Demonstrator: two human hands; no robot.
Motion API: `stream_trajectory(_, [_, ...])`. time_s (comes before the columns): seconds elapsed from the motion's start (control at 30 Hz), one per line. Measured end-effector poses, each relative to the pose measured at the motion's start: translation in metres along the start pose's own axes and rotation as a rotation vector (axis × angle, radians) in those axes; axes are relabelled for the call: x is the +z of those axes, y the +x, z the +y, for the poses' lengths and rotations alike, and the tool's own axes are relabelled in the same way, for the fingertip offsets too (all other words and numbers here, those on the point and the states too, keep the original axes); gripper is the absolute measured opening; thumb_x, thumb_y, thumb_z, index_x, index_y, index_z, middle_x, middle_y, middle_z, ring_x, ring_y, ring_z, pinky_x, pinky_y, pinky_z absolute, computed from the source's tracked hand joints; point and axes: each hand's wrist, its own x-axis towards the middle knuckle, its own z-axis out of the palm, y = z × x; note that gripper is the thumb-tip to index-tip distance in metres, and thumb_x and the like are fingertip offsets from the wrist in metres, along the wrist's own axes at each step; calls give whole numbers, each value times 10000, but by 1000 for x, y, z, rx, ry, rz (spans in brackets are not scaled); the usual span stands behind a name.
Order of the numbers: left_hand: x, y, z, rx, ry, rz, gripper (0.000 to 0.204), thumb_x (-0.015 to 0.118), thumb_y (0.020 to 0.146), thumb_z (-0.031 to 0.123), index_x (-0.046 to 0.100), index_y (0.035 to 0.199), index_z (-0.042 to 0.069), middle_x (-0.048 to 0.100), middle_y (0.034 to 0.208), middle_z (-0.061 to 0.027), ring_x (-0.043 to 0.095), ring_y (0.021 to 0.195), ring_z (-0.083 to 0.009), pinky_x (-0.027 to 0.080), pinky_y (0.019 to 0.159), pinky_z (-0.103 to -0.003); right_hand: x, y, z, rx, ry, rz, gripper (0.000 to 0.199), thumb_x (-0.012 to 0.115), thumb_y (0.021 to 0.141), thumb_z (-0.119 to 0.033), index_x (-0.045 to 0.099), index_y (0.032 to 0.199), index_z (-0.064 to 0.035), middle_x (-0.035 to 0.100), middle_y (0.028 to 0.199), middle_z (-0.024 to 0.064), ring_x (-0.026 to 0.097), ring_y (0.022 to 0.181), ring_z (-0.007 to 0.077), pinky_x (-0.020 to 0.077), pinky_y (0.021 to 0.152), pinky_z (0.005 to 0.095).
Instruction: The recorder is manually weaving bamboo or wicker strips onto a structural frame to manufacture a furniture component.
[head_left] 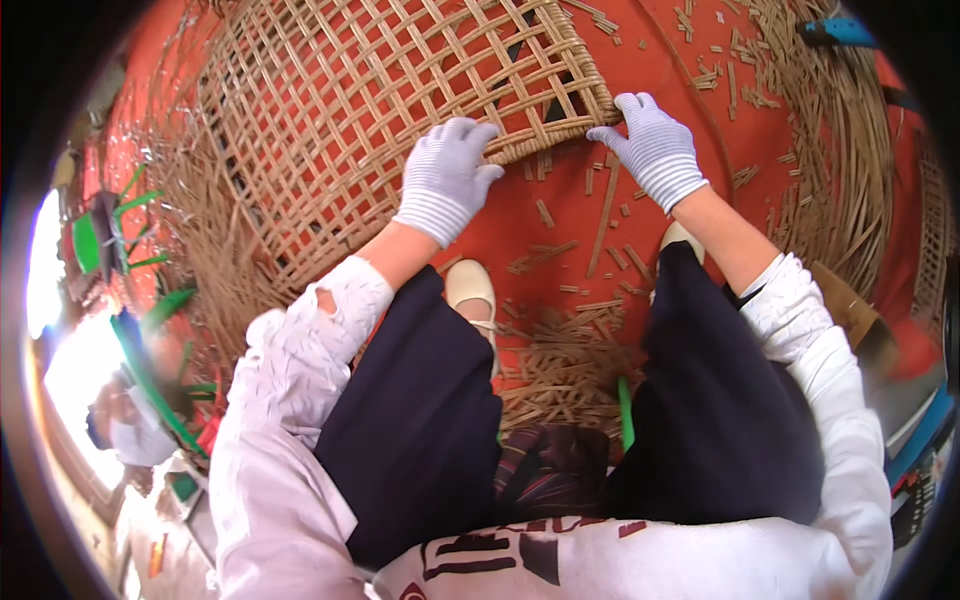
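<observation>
A large woven rattan panel (350, 110) in an open lattice, with a tightly wrapped rim, spreads from the upper left to the top middle. My left hand (440, 180), in a grey-white striped knit glove, grips its near edge, fingers over the weave and thumb below the rim. At the panel's right corner, my gloved right hand (652, 145) pinches the wrapped border between thumb and forefinger. Dark frame parts show through some gaps in the lattice. The undersides of both hands are hidden.
Red sheeting (560, 215) covers the floor, strewn with short cane offcuts (570, 360). Long loose cane strands (850, 170) lie in a bundle at right, and more fray out at left. Green plastic chair-like pieces (90, 240) stand far left; a blue object (838, 32) sits upper right.
</observation>
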Motion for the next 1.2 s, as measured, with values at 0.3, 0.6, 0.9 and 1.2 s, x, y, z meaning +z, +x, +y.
stream_trajectory(0.3, [20, 16, 17, -83, 172, -130, 412, 759, 748, 247, 594, 1111, 145, 605, 966, -90, 616, 921, -276, 513, 796, -395, 15, 9, -22, -470, -46, 113, 415, 744, 763, -196, 586, 1138, -115, 544, 1026, 57, 587, 921, 245, 542, 725, 336])
stream_trajectory(0.6, [27, 8, 11, -6, 83, -53, 326, 730, 758, 185, 598, 1053, 147, 585, 958, -77, 609, 919, -270, 499, 798, -402, 22, 10, -16, -635, -48, 167, 326, 703, 784, -165, 600, 1088, -113, 557, 952, 59, 595, 897, 244, 541, 711, 336])
stream_trajectory(0.9, [-9, -75, -46, -104, 99, 8, 496, 762, 725, 207, 589, 1188, 167, 567, 1070, -40, 540, 1025, -257, 432, 890, -402, -18, 15, -63, -691, -27, -108, 353, 686, 831, -202, 580, 1153, -102, 579, 1058, 66, 606, 976, 255, 542, 761, 368])
stream_trajectory(1.2, [26, -86, -49, -302, 40, 243, 237, 727, 715, 226, 674, 945, 200, 574, 963, -9, 564, 935, -227, 428, 832, -387, 38, 20, -133, -705, -98, -81, 395, 728, 760, -184, 603, 1125, -93, 568, 1011, 77, 576, 959, 251, 513, 810, 366])
